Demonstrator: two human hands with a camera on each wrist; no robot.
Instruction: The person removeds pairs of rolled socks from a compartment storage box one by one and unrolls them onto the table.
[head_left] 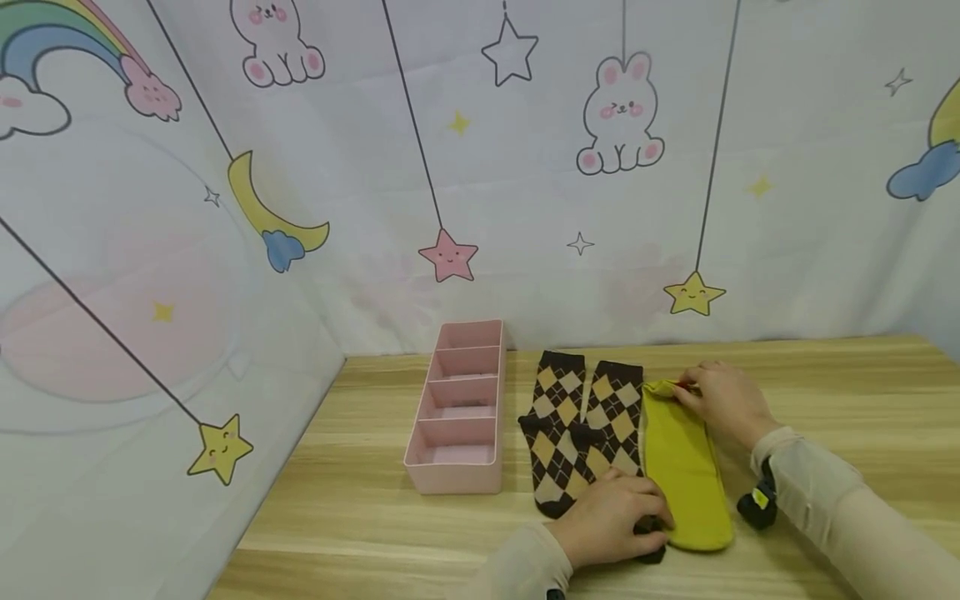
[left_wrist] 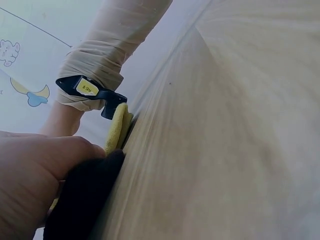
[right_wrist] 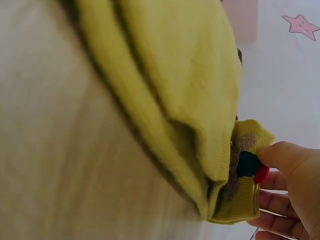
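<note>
A pair of dark argyle socks (head_left: 555, 417) lies flat side by side, with tan and cream diamonds. My left hand (head_left: 617, 518) is over the foot of the right-hand one and pinches its black toe (left_wrist: 90, 195) between thumb and fingers. Beside it, a pair of yellow socks (head_left: 682, 475) lies stacked lengthwise. With my right hand (head_left: 729, 402) I pinch the far cuff end, thumb on top and fingers below. In the right wrist view this cuff (right_wrist: 245, 175) is folded over and shows a brown, green and red motif.
Left of the socks stands a pink divided box (head_left: 453, 479) with several compartments. The wooden table (head_left: 337, 500) meets a white cloth backdrop (head_left: 525, 192) printed with stars, bunnies and moons at its back and left. A black wrist device (head_left: 759, 504) sits on my right wrist.
</note>
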